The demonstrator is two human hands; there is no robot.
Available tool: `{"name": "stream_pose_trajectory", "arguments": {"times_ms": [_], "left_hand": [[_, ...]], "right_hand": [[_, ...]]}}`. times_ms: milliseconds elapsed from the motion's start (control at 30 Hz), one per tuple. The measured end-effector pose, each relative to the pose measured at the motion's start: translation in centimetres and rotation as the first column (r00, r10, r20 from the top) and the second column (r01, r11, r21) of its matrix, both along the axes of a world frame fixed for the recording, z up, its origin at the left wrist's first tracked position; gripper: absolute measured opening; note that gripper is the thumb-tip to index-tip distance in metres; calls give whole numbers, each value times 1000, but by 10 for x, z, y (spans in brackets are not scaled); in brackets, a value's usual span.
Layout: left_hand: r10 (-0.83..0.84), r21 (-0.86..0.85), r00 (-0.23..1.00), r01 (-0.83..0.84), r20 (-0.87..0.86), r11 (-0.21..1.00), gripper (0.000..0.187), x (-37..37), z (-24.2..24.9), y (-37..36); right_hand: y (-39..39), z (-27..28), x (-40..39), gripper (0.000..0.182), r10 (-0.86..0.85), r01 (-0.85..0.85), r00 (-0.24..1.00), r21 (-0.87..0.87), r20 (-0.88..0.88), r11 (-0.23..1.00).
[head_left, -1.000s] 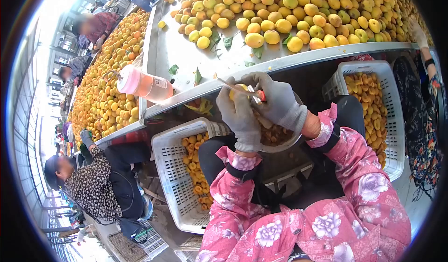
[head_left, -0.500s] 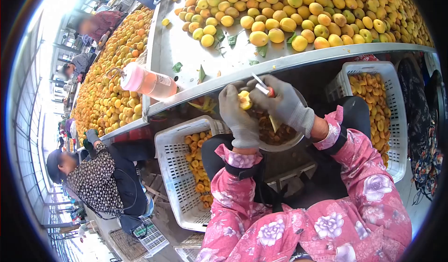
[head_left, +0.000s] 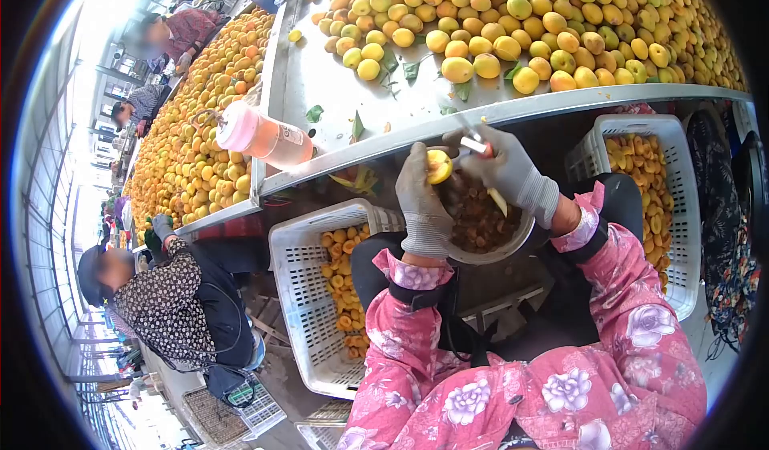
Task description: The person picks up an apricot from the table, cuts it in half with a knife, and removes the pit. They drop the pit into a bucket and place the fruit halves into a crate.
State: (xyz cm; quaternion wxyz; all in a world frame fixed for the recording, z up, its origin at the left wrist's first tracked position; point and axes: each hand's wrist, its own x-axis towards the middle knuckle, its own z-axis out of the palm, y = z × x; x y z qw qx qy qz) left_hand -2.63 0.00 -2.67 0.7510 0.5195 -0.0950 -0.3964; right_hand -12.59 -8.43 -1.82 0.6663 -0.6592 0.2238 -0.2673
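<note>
The left hand (head_left: 423,198) gripped a cut fruit (head_left: 438,166). The right hand (head_left: 513,174) — just beside it — clasped a knife (head_left: 476,146).

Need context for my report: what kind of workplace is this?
Likely a fruit-processing shed: fruit heaped on a metal table, a crate of cut fruit, and a co-worker at another heap.

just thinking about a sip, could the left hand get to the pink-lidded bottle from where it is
Probably yes: the left hand is near the bottle, which stands by the table edge on the same side, with nothing tall between. But it holds a cut fruit.
</note>
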Motion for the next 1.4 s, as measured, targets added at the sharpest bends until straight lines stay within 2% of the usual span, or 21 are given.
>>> {"name": "stream_pose_trajectory", "arguments": {"times_ms": [33, 100, 133, 233, 367, 433, 467, 500, 533, 633, 667, 733, 767, 833, 900, 967, 1033, 1100, 1233, 1333, 1400], "left_hand": [[1, 2, 1000, -1, 2, 1000, 36, 2, 3, 2], [-17, 56, 998, 14, 53, 998, 43, 7, 8, 8], [-12, 83, 998, 7, 59, 997, 44, 3, 14, 9], [0, 90, 999, 5, -49, 996, 38, -1, 18, 7], [-62, 59, 998, 62, -4, 996, 39, 1, 11, 11], [-71, 177, 954, 19, 290, 984, 36, 2, 6, 14], [-73, 178, 954, 21, 291, 984, 36, 2, 2, 13], [-3, 141, 736, -125, 676, 982, 33, 0, -1, 10], [50, 43, 371, -239, 927, 970, 31, -3, -2, 8], [28, 39, 207, -310, 978, 950, 28, -11, 4, 10], [27, 39, 207, -309, 978, 950, 28, -15, 8, 9], [192, 2, 824, -228, 533, 974, 25, -25, 12, 5], [206, -71, 554, -255, 807, 964, 23, -33, 0, 6], [184, -121, 683, -139, 707, 983, 22, -61, 3, 6], [149, -153, 664, -53, 732, 987, 17, -50, 8, 9], [160, -131, 217, -140, 963, 981, 19, -36, 15, 8], [90, -17, 402, -182, 911, 983, 19, -24, 20, 15], [-20, 96, 811, -44, 585, 994, 31, -3, 11, 19], [65, 83, 788, -146, 612, 986, 47, -5, 2, 11], [-71, 80, 857, 35, 510, 996, 48, -4, 7, 11], [-130, -72, 969, 148, 209, 986, 50, -4, 14, 10]], "right_hand": [[2, -4, -1, 29, 1, -1, 1000, 2, 2, 1000], [7, -7, -3, 37, -56, -89, 966, -529, -253, 844], [9, -7, -3, 41, -67, -124, 957, -603, -284, 788], [10, -13, -4, 41, -139, -158, 906, -623, -401, 766], [12, -10, -3, 42, -214, -121, 898, -682, -385, 721], [13, -7, -2, 43, -248, -163, 849, -678, -467, 717], [14, -6, -2, 43, -249, -161, 849, -678, -466, 718], [14, -5, -2, 43, -272, -160, 838, -690, -473, 706], [15, -5, -2, 42, -295, -159, 827, -702, -479, 694], [15, -6, -1, 40, -318, -123, 833, -713, -452, 691], [16, -8, -1, 40, -319, -122, 833, -713, -452, 691], [15, -11, 1, 33, -353, -49, 853, -732, -385, 679], [10, -11, 4, 33, -354, -48, 853, -733, -384, 679], [-4, -10, 10, 30, -203, -160, 782, -504, -590, 849], [-4, -8, 6, 25, -181, -150, 799, -481, -573, 864], [-3, -7, 4, 17, -134, -130, 841, -435, -524, 891], [-1, -9, 0, 18, -150, -21, 898, -381, -414, 924], [-1, -2, -5, 21, -63, 70, 982, 32, -180, 997], [6, 14, -5, 22, 22, -6, 995, 163, -96, 987], [5, 15, -6, 24, 80, -56, 992, 227, -98, 972], [0, 20, -8, 24, 80, -53, 993, 292, -81, 955]]}}
